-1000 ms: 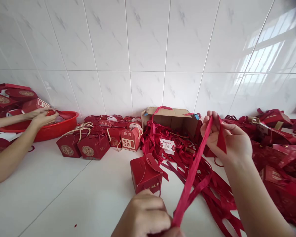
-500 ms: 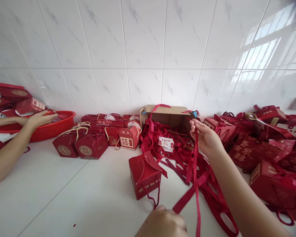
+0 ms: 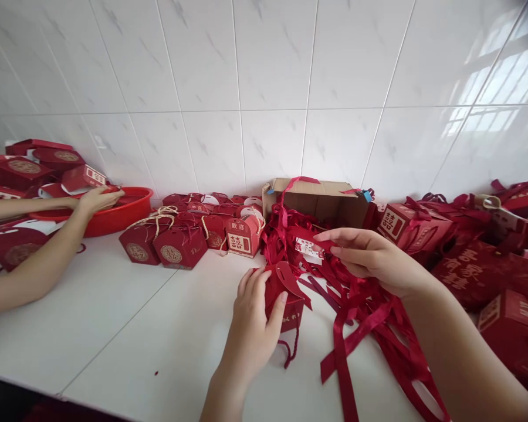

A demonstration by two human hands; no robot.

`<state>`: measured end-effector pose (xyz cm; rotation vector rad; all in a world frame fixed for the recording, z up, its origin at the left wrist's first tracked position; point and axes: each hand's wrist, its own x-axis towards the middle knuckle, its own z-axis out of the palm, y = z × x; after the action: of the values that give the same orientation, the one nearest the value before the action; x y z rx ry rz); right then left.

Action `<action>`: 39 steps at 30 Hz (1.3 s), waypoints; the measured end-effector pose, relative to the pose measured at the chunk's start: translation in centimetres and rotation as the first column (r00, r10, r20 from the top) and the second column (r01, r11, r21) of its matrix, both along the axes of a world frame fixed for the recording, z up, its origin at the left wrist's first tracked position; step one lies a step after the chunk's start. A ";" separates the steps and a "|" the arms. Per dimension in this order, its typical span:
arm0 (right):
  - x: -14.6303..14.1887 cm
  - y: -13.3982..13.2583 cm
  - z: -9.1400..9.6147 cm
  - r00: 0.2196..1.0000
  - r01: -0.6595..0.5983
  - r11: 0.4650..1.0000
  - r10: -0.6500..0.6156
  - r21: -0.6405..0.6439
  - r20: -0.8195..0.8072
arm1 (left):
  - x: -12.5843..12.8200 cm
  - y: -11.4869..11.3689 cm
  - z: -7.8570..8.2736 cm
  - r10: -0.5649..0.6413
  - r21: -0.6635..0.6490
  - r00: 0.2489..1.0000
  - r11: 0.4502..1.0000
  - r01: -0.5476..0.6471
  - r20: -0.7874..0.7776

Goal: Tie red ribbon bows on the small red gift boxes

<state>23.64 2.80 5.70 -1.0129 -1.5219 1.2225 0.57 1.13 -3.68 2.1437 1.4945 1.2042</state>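
My left hand point(image 3: 254, 319) is closed around a small dark red gift box point(image 3: 294, 313), fingers over its top and thumb on the near side. The box stands upright on the white table, and a twisted cord handle point(image 3: 293, 350) hangs from its front. To the right, my right hand point(image 3: 374, 258) pinches a red ribbon point(image 3: 327, 244) between thumb and fingers, above the heap of ribbons. Behind the box, an open cardboard box point(image 3: 338, 208) on its side spills tangled red ribbons point(image 3: 290, 234). A white printed card point(image 3: 308, 250) lies among them.
Several finished-looking red boxes with cords point(image 3: 180, 246) stand left of the ribbons. Farther left, another person's hand point(image 3: 97, 201) reaches into a red basin point(image 3: 136, 208) beside piled boxes point(image 3: 30, 167). More red boxes point(image 3: 470, 269) crowd the right. A tiled wall point(image 3: 273, 70) rises behind.
My left hand has come up from the front edge onto the gift box. My right hand has lowered slightly with the ribbon. The view has shifted, moving the scene rightward.
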 end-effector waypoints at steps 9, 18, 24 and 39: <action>0.1 -0.8 0.4 0.860 -0.301 0.931 0.359 -0.208 0.363 | -1.2 -1.6 2.4 -0.212 -0.082 0.975 0.975 0.206 -0.069; 0.3 -0.8 0.9 0.778 -0.407 0.880 0.474 -0.243 0.414 | -1.3 -2.5 2.9 -0.218 -0.088 0.968 0.974 0.208 -0.127; 0.8 -0.7 0.7 0.774 -0.357 0.870 0.479 -0.340 0.413 | -0.7 -3.3 3.7 -0.253 -0.103 0.954 0.966 0.238 -0.164; 0.9 -1.1 1.2 0.777 -0.462 0.845 0.532 -0.268 0.337 | 0.2 -3.1 3.0 -0.209 -0.134 0.974 0.971 0.196 -0.092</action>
<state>24.52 1.65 6.95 -1.0482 -2.1379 1.6060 0.74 -1.94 -0.72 2.2426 1.3137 0.9177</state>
